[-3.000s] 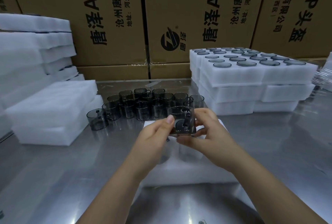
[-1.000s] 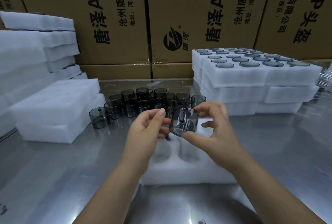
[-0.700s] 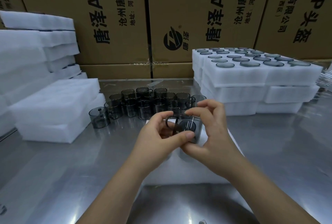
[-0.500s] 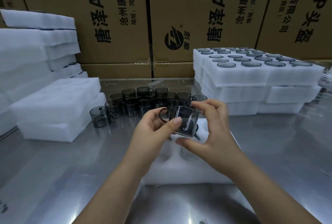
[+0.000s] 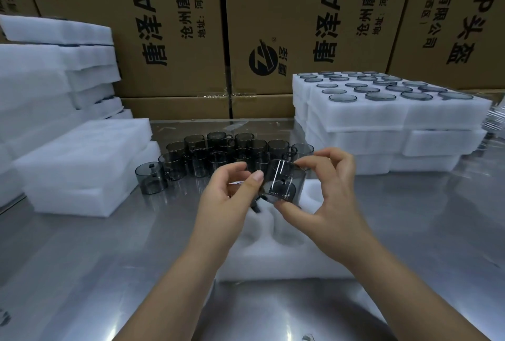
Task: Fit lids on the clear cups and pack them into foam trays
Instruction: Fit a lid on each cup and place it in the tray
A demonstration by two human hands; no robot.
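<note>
We hold one smoky clear cup (image 5: 284,183) in the air above the foam tray (image 5: 276,256) that lies on the steel table (image 5: 109,272) in front of us. The cup is tilted, and a dark part shows inside it near its lower end. Our right hand (image 5: 332,204) grasps it, thumb under the lower edge and forefinger curled over the upper rim. Our left hand (image 5: 226,198) pinches the cup's left edge between thumb and forefinger; whether a lid is in that pinch we cannot tell. The tray beneath has round hollows, and those we can see between our hands hold nothing.

Just behind our hands stands a cluster of loose cups (image 5: 226,153) of the same kind, upright on the table, with one cup (image 5: 150,178) a little apart at its left end. To the right is a stack of filled trays (image 5: 393,125), lidded cups sunk in the top layer. To the left are stacks of plain foam blocks (image 5: 79,165). Cardboard boxes (image 5: 169,26) with printed characters line the back.
</note>
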